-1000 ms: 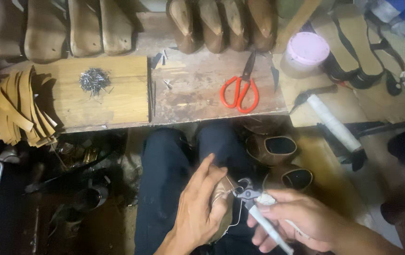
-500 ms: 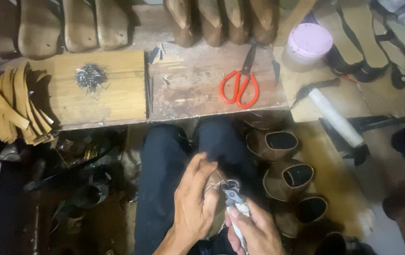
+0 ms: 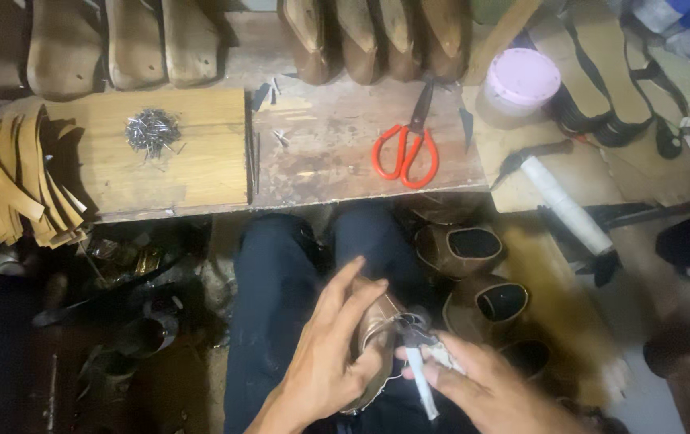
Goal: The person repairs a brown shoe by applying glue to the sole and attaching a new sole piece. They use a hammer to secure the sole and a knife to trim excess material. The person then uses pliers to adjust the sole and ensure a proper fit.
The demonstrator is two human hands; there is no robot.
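Observation:
A brown shoe (image 3: 377, 333) rests on my lap, and my left hand (image 3: 333, 358) wraps around its side and steadies it. My right hand (image 3: 473, 386) grips metal pliers (image 3: 417, 345) with white-wrapped handles. The pliers' dark jaws sit at the shoe's edge, beside my left thumb. My dark trousers show beneath both hands.
A wooden workbench (image 3: 296, 153) lies ahead with red-handled scissors (image 3: 405, 149), a pile of small nails (image 3: 152, 130), a pink-lidded tub (image 3: 519, 80) and a white-handled hammer (image 3: 558, 201). Wooden shoe lasts (image 3: 377, 36) line the back. Tan leather strips (image 3: 11, 185) hang left; brown shoes (image 3: 473, 249) stand right.
My right hand has drawn in from the lower right, bringing the pliers closer to the shoe's edge. My left hand stays on the shoe, its fingers shifting slightly.

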